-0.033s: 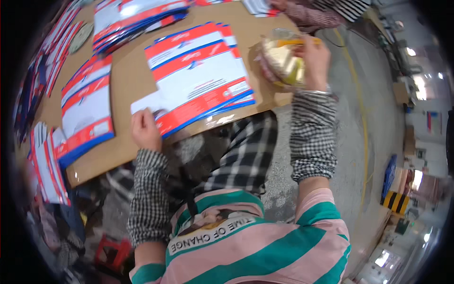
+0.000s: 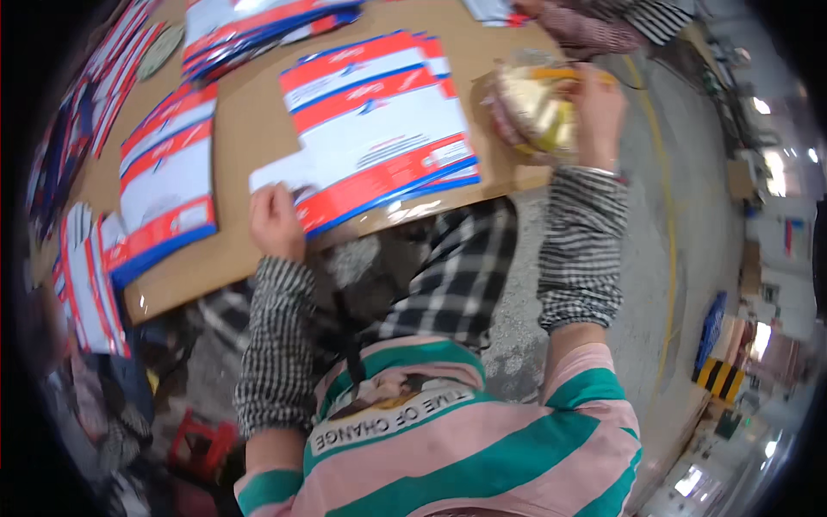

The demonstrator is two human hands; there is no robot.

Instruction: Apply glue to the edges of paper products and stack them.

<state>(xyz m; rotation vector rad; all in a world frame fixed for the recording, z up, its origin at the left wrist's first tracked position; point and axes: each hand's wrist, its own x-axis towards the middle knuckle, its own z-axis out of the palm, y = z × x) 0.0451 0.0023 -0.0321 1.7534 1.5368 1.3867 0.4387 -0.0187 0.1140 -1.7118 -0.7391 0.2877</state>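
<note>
1. Slip [image 2: 280,166], white and flat: juts from the left side of the front packets [image 2: 388,129], just beyond the left hand [image 2: 276,226].
2. Left hand: pinches the near-left part of the slip between thumb and fingertips, right at the near edge of the table [image 2: 237,155].
3. Right hand [image 2: 600,108]: stands well apart from the left one, up and to its right, with fingers curled at a yellow strip [image 2: 556,74]; blurred, so cannot tell a firm grip from a touch.
4. Round object [image 2: 525,112], cream and yellow, partly see-through: sits just left of the right hand, too blurred to identify.
5. Front packets, red, white and blue: lie flat and overlapping between the hands, nearer the left one.
6. Left stack [image 2: 168,172] of like packets: lies left of the left hand, well apart from it.
7. Far pile [image 2: 267,34]: rests on the table, well beyond the left hand.
8. Co-worker's sleeve [image 2: 594,30]: shows just beyond the right hand.
9. Red stool [image 2: 202,444]: stands below the table, to the left and nearer the body than the left hand.
</note>
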